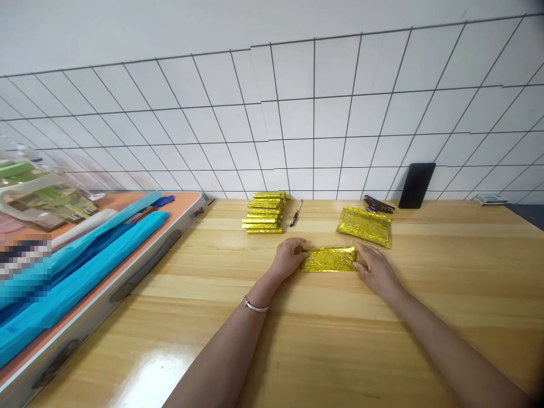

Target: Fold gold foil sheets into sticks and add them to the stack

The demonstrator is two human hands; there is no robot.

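A shiny gold foil sheet point(328, 259), seemingly folded into a rectangle, lies on the wooden table between my hands. At its left end, the fingers of my left hand point(290, 258) are closed on the edge. My right hand point(376, 267) pinches the opposite end, thumb below and fingers above. Behind the right hand is a flat stack of gold foil sheets point(364, 226). Farther back to the left, narrow gold foil strips or rolls point(265, 213) are piled up. The fingertips of both hands are partly hidden by the foil.
A pen point(296, 214) lies beside the pile. At the back, a dark hair clip or stapler-like object point(378, 204) sits near a black phone point(417, 186) leaning on the tiled wall. To the left, a raised orange surface point(187, 199) carries blue folded fabric point(97, 266).
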